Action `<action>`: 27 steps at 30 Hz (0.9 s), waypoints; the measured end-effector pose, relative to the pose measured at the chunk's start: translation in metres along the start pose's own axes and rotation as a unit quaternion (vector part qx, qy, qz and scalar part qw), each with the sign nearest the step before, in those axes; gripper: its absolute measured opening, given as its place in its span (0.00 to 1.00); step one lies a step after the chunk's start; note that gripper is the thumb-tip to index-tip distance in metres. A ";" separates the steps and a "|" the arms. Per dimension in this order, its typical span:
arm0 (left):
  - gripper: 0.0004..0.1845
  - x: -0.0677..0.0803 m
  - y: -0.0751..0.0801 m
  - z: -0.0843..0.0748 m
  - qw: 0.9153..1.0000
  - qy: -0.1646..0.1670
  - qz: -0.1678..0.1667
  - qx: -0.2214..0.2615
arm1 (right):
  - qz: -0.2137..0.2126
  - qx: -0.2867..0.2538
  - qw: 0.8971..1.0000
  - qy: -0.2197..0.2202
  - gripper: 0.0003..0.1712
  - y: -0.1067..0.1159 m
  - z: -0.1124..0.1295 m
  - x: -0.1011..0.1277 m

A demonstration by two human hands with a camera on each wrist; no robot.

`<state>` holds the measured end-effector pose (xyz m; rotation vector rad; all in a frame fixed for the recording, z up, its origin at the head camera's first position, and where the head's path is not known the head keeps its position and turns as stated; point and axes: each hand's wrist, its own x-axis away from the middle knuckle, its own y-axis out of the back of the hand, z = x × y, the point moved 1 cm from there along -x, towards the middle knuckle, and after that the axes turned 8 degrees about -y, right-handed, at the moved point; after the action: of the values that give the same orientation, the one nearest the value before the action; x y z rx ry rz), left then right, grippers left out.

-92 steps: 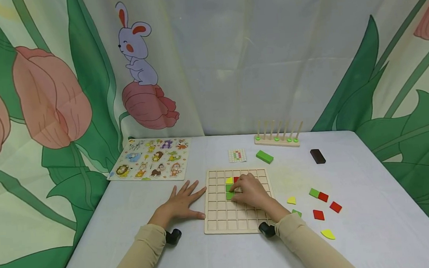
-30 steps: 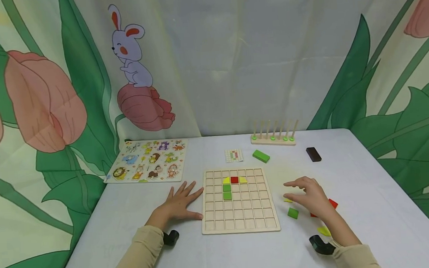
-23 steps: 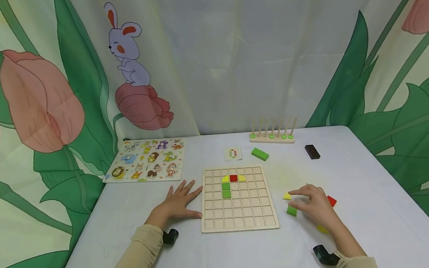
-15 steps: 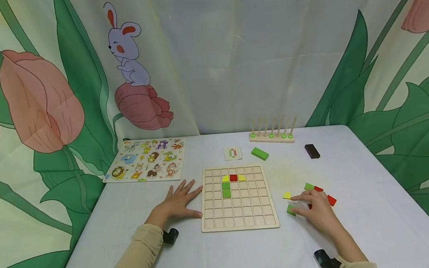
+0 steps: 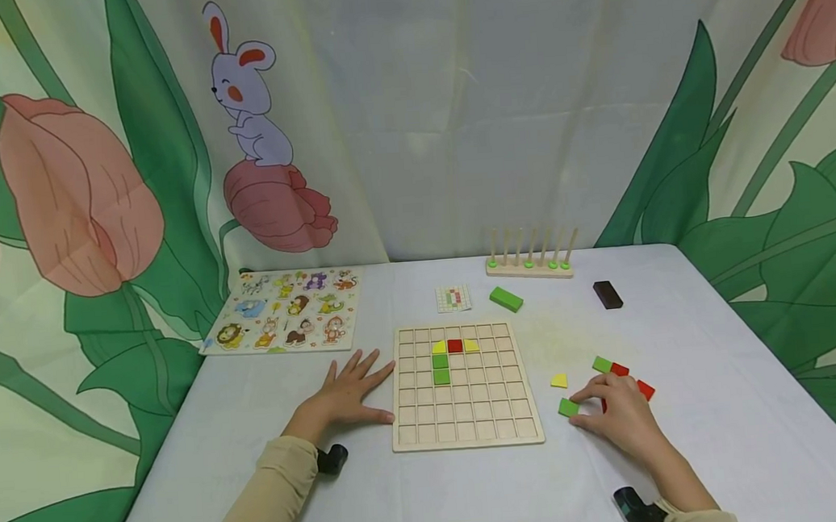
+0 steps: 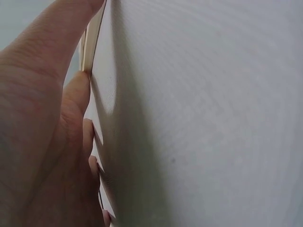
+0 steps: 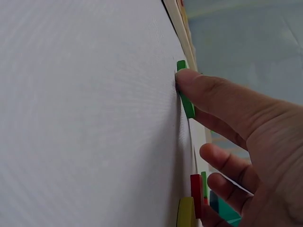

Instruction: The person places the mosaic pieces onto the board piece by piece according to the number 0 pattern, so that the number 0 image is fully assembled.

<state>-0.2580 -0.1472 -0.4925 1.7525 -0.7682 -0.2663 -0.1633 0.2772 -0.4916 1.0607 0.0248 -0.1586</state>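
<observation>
The wooden grid board [image 5: 469,431] lies on the table with two yellow pieces, a red square and two green squares in its cells. My left hand [image 5: 347,397] lies flat with fingers spread, its thumb and a fingertip at the board's left edge. My right hand [image 5: 618,410] pinches a green square tile [image 5: 568,407] between thumb and index finger, right of the board. In the right wrist view the thumb [image 7: 189,80] presses along this tile's side, and the other fingers are partly bent. A yellow piece [image 5: 559,380] lies just beyond the green tile.
Beyond the right hand lie a green tile [image 5: 602,364] and red tiles [image 5: 646,390]. Behind the board are a small pattern card [image 5: 453,298], a green block [image 5: 506,299], a peg stand [image 5: 529,270] and a dark block [image 5: 608,294]. An animal puzzle [image 5: 283,312] lies back left.
My right hand has left the board, where a yellow piece now shows beside the red square, and moved right and down onto the green tile. The left hand stays at the board's edge.
</observation>
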 end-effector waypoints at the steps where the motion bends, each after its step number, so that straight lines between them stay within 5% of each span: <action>1: 0.51 0.000 0.000 0.000 1.000 -0.001 -0.002 0.001 | 0.000 0.000 1.000 0.001 0.14 0.000 0.000 0.000; 14: 0.50 0.000 0.000 -0.002 1.000 0.012 0.005 -0.002 | -0.016 -0.036 0.999 0.026 0.14 0.009 0.012 -0.008; 20: 0.50 0.001 0.001 -0.002 1.000 0.017 0.004 -0.002 | 0.015 -0.051 0.997 0.058 0.14 0.009 0.052 -0.025; 27: 0.50 -0.001 0.000 -0.002 1.000 0.019 0.008 -0.006 | 0.064 -0.069 0.987 0.127 0.14 -0.015 0.107 -0.044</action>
<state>-0.2579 -0.1447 -0.4916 1.7349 -0.7523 -0.2260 -0.2153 0.1821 -0.4484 0.9357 0.1958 0.0943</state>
